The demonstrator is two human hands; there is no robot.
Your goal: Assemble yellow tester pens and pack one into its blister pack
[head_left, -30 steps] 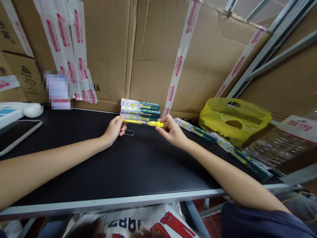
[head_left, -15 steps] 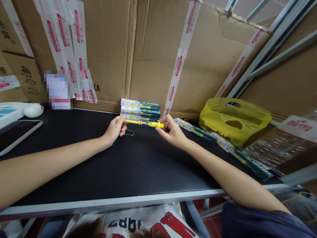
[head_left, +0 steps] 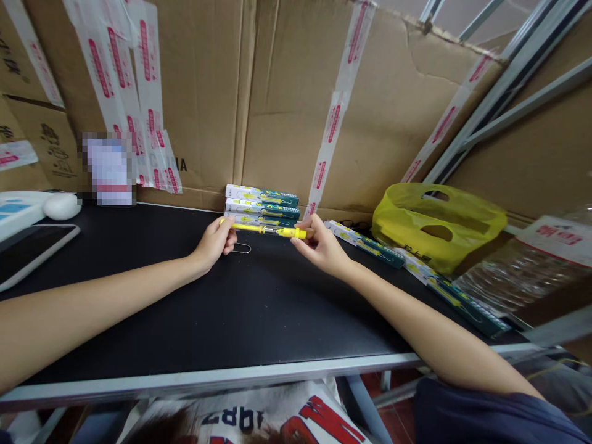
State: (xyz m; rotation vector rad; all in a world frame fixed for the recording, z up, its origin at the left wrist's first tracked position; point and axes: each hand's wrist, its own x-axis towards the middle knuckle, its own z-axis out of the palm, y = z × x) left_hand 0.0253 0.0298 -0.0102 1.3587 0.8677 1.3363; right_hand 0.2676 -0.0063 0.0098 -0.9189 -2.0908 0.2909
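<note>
A slim yellow pen-shaped tool (head_left: 271,230) with a clear middle section is stretched level between my two hands, a little above the black tabletop. My left hand (head_left: 216,240) is closed in a pinch on its thin left end. The thumb and fingers of my right hand (head_left: 319,243) grip the thicker yellow right end. Beside my left fingers a thin bent metal wire loop (head_left: 243,248) shows; whether it is joined to the tool I cannot tell. Just behind the tool lie three stacked printed boxes (head_left: 262,206), white and dark green, picturing a yellow tool.
Two similar long boxes (head_left: 365,242) lie end to end toward the right. Beyond them are a yellow plastic bag (head_left: 439,222) and a clear plastic bottle pack (head_left: 522,271). At left sit a phone (head_left: 34,253) and a white rounded object (head_left: 61,206). Taped cardboard (head_left: 287,92) walls the back.
</note>
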